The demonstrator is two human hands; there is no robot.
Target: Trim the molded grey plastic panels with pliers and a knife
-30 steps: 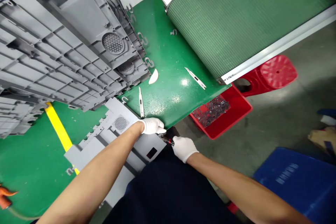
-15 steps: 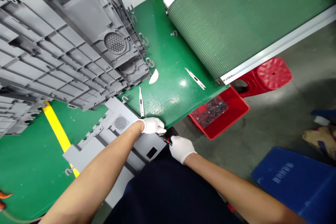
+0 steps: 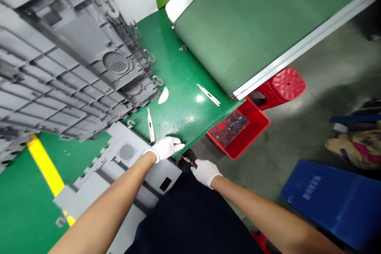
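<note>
My left hand (image 3: 167, 148), in a white glove, is closed with its fingers pressed together, over the far corner of a grey plastic panel (image 3: 116, 176). Whatever its fingertips pinch is too small to make out. Just off the panel's edge, my right hand (image 3: 206, 172), gloved too, grips a small tool (image 3: 190, 162) with a metal tip and a black and red handle; most of it is hidden in the fist. The panel lies at the table's near edge, with a round grille and a dark rectangular window. Beside my left hand rests a white-handled craft knife (image 3: 151, 125).
Large grey ribbed panels (image 3: 74, 59) stand at the left. A second knife (image 3: 208, 95), a white half-round piece (image 3: 163, 95) and grey hook-shaped bits lie on the green table (image 3: 175, 71). A conveyor (image 3: 262, 27), red bin (image 3: 253, 127), red stool (image 3: 288, 84) and blue box (image 3: 333, 198) are rightward.
My view has shifted, so most of the scene sits further left. My left hand has drawn away from the tool in my right hand, and the tool's tip is now apart from the panel's edge.
</note>
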